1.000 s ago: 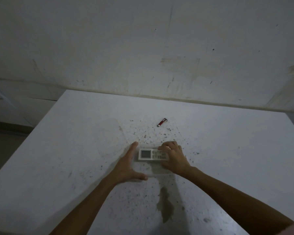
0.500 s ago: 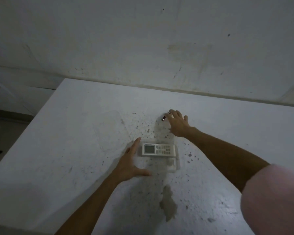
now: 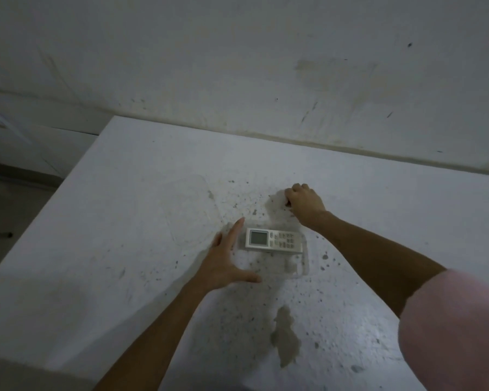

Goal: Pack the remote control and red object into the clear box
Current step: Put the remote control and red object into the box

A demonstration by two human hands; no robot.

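Clear plastic marks the box (image 3: pixel 299 266), hard to make out near the middle of the tabletop (image 3: pixel 110 249), and the remote (image 3: pixel 273 240) is seen lying flat in it along its far side. The box is steadied at its left side by the left hand (image 3: pixel 223 263), spread open and gripping nothing, while the right hand (image 3: pixel 304 201) is curled into a fist further toward the far edge, where the red object is judged to be enclosed, though it cannot be seen. Fetching the red object is judged the step in hand; next, the fist must be carried back over the box and opened beside the remote.
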